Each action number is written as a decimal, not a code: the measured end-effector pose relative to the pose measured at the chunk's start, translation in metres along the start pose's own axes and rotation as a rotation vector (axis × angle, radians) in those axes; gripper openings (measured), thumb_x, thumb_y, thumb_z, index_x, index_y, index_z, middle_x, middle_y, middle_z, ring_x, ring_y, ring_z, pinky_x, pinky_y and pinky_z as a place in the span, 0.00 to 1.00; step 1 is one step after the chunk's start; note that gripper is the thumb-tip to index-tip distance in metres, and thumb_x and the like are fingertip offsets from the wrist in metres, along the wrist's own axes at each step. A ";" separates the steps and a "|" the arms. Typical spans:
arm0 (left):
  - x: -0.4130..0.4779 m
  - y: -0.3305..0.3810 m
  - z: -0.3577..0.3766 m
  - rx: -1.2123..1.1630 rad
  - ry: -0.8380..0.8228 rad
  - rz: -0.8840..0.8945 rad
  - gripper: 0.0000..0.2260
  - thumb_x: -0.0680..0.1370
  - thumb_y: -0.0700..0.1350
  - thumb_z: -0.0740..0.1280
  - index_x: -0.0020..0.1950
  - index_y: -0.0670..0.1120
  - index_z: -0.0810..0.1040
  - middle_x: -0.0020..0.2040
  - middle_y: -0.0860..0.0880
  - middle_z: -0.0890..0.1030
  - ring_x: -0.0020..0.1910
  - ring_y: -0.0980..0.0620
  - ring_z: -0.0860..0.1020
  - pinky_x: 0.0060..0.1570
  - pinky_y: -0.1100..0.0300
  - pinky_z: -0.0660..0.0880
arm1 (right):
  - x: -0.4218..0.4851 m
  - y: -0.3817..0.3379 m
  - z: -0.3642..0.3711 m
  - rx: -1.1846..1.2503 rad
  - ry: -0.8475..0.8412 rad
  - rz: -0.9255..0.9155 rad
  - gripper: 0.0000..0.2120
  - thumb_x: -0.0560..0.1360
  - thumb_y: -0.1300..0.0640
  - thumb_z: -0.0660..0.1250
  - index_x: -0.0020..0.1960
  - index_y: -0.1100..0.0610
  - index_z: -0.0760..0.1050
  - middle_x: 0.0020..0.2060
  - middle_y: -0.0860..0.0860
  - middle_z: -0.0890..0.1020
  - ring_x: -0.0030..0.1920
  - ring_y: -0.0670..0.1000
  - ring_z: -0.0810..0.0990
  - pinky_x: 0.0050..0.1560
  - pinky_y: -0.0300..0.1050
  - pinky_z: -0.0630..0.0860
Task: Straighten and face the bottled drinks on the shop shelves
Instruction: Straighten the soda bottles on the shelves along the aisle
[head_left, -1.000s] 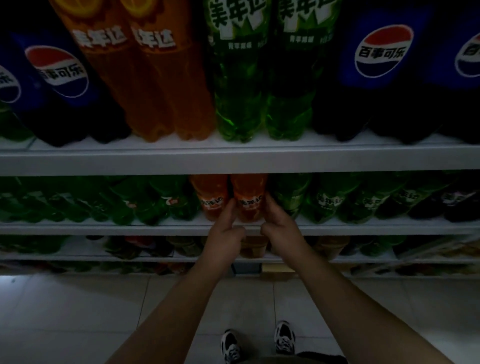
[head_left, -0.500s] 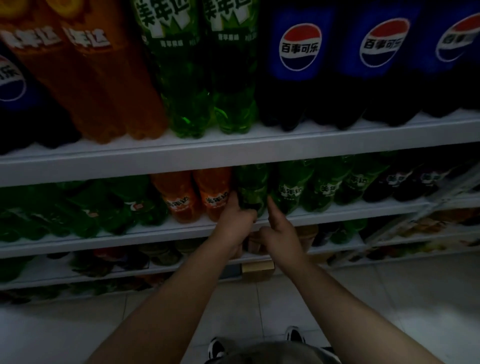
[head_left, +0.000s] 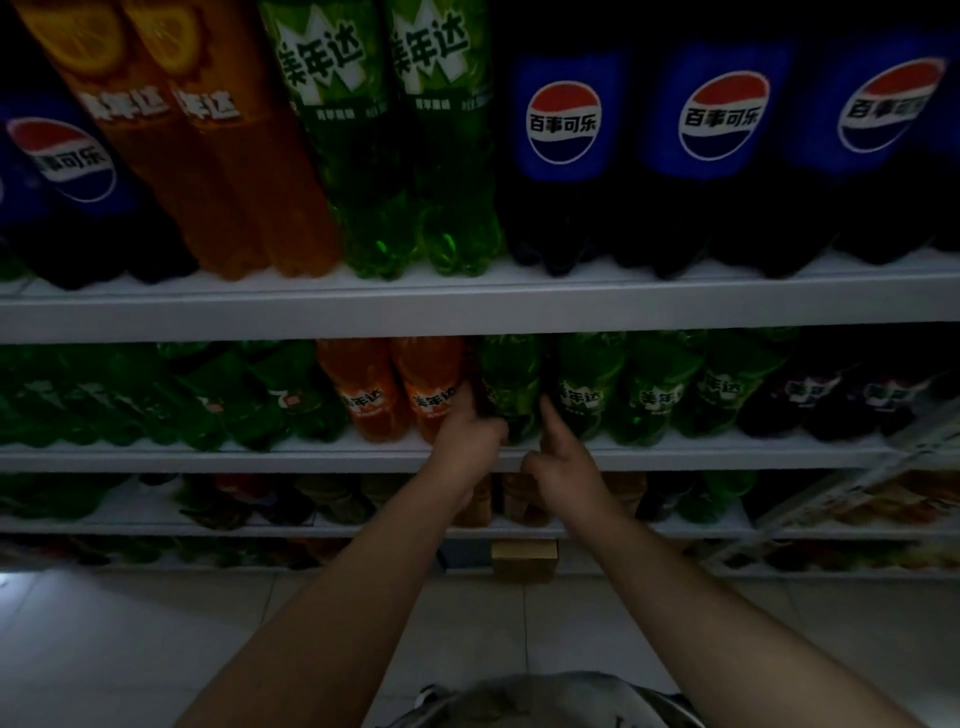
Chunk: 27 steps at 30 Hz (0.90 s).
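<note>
Your left hand (head_left: 470, 447) grips the green plastic bottle (head_left: 511, 384) standing on the white metal shelf (head_left: 208, 460). Your right hand (head_left: 563, 467) holds its other side, thumb up.

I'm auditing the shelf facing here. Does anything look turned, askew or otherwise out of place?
Yes: on the second shelf, the green bottle held between the left hand and right hand shows no label to the front, while the neighbouring green bottles on its right show theirs. Nothing looks spilled or fallen, though the light is dim.
</note>
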<state>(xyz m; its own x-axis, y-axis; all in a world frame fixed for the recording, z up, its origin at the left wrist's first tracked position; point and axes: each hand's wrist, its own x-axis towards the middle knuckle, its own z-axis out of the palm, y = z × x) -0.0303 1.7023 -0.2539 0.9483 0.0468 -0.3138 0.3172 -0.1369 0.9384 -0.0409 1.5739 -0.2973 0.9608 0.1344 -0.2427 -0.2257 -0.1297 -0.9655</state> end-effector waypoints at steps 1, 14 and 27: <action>0.001 0.006 0.002 0.012 -0.012 0.011 0.35 0.69 0.33 0.63 0.74 0.53 0.62 0.63 0.51 0.75 0.60 0.53 0.74 0.60 0.55 0.73 | 0.000 0.001 0.001 0.016 -0.015 0.003 0.39 0.71 0.68 0.60 0.76 0.44 0.51 0.66 0.39 0.65 0.46 0.28 0.76 0.43 0.26 0.73; -0.015 -0.013 0.004 0.033 -0.013 0.131 0.36 0.69 0.34 0.63 0.71 0.62 0.63 0.65 0.60 0.73 0.64 0.60 0.71 0.61 0.61 0.69 | 0.022 -0.023 -0.003 -0.090 0.075 -0.070 0.30 0.72 0.64 0.64 0.72 0.50 0.65 0.63 0.48 0.75 0.62 0.49 0.74 0.62 0.41 0.70; -0.006 -0.011 0.009 0.029 -0.029 0.143 0.33 0.69 0.39 0.62 0.73 0.56 0.64 0.65 0.55 0.75 0.61 0.57 0.74 0.61 0.56 0.70 | 0.006 -0.021 0.004 -0.066 0.073 -0.137 0.31 0.73 0.65 0.61 0.74 0.48 0.62 0.67 0.46 0.71 0.65 0.45 0.69 0.64 0.35 0.65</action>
<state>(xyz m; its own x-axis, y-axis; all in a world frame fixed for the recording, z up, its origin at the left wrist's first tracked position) -0.0392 1.6950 -0.2632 0.9835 -0.0036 -0.1811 0.1779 -0.1684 0.9695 -0.0306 1.5816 -0.2790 0.9916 0.0838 -0.0988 -0.0825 -0.1797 -0.9803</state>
